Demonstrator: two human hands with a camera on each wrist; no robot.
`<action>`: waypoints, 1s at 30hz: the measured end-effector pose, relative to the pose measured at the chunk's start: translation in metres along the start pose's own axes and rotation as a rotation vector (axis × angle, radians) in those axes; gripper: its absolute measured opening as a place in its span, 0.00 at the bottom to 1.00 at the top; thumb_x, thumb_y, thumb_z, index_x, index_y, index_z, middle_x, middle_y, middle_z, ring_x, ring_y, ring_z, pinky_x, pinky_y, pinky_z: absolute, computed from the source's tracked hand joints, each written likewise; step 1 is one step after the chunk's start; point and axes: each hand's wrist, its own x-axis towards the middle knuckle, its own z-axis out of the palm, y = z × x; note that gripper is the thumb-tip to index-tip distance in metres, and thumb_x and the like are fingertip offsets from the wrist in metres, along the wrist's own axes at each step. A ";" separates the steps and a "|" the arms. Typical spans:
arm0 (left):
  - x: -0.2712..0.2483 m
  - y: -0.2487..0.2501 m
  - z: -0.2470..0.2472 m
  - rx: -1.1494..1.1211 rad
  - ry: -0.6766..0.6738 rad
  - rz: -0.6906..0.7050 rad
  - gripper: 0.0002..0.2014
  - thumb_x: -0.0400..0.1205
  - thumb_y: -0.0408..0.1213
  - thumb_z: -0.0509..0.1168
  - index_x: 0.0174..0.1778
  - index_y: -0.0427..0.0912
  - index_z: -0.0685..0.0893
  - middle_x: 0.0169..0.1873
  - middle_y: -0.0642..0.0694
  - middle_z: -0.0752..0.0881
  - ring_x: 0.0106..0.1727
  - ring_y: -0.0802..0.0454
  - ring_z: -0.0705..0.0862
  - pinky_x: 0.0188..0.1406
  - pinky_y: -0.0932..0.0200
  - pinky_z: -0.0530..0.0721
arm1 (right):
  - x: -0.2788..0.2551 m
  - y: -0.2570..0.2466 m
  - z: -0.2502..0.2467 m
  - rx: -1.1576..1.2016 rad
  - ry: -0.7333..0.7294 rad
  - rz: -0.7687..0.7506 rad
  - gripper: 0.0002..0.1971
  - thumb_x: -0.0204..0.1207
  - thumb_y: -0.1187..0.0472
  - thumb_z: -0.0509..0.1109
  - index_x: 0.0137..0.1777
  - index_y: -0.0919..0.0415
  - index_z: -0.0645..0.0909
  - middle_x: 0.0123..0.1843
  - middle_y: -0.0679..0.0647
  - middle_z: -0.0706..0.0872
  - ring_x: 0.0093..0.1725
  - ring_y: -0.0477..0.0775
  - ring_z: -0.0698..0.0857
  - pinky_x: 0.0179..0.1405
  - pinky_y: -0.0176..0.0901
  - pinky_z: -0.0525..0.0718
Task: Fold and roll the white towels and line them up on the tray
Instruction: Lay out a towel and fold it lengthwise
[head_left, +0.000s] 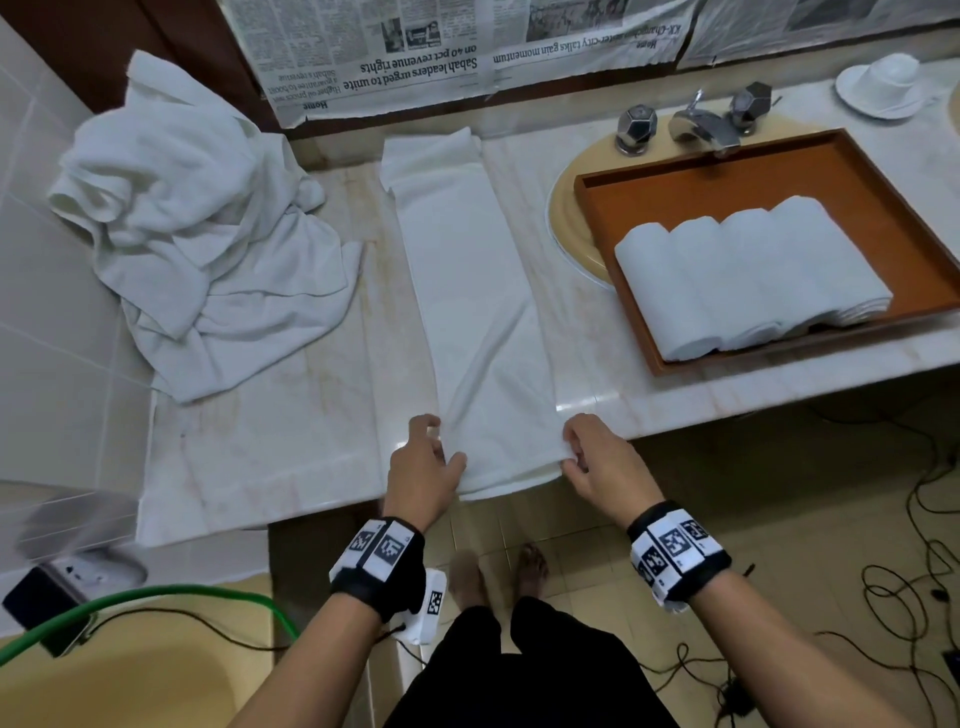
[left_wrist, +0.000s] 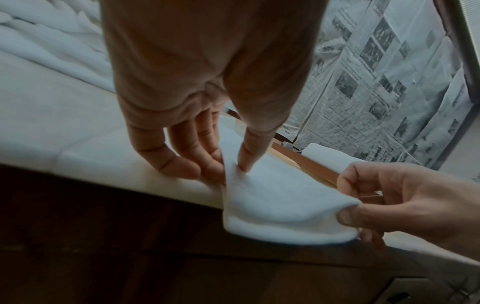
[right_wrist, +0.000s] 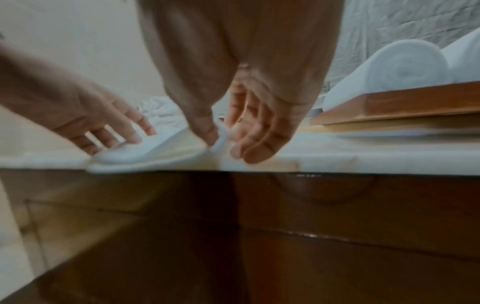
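Observation:
A white towel (head_left: 470, 291) folded into a long narrow strip lies on the marble counter, running from the back wall to the front edge. My left hand (head_left: 434, 457) pinches its near left corner between thumb and fingers (left_wrist: 215, 166). My right hand (head_left: 584, 457) pinches the near right corner, thumb on the cloth (right_wrist: 205, 131). The near end (left_wrist: 280, 207) hangs slightly over the counter's edge. Several rolled white towels (head_left: 748, 275) lie side by side in the brown wooden tray (head_left: 685, 166) at the right.
A heap of loose white towels (head_left: 192, 208) sits at the left of the counter (head_left: 291, 395). The tray rests over a beige sink (head_left: 571, 218) with chrome taps (head_left: 696, 122). An upturned white cup on a saucer (head_left: 883, 83) stands at the back right. Cables lie on the floor.

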 end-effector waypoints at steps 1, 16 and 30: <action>-0.002 -0.002 0.002 -0.012 0.010 -0.018 0.20 0.79 0.39 0.70 0.66 0.47 0.73 0.40 0.51 0.83 0.46 0.48 0.84 0.46 0.57 0.78 | -0.004 -0.001 0.004 -0.023 0.028 0.000 0.10 0.79 0.60 0.70 0.54 0.55 0.71 0.48 0.49 0.74 0.39 0.54 0.80 0.41 0.52 0.84; -0.022 -0.007 0.018 0.014 -0.089 -0.135 0.10 0.81 0.49 0.66 0.44 0.47 0.86 0.39 0.49 0.90 0.47 0.52 0.87 0.49 0.58 0.79 | -0.032 0.009 0.014 0.480 0.017 0.292 0.06 0.78 0.71 0.61 0.45 0.59 0.71 0.39 0.55 0.76 0.34 0.49 0.72 0.32 0.36 0.73; -0.032 -0.011 0.033 -0.429 -0.189 -0.268 0.12 0.80 0.44 0.74 0.33 0.48 0.81 0.25 0.59 0.82 0.34 0.54 0.80 0.41 0.57 0.78 | -0.029 0.012 0.015 0.632 0.136 0.318 0.10 0.77 0.61 0.74 0.48 0.55 0.73 0.41 0.58 0.80 0.37 0.55 0.78 0.39 0.44 0.79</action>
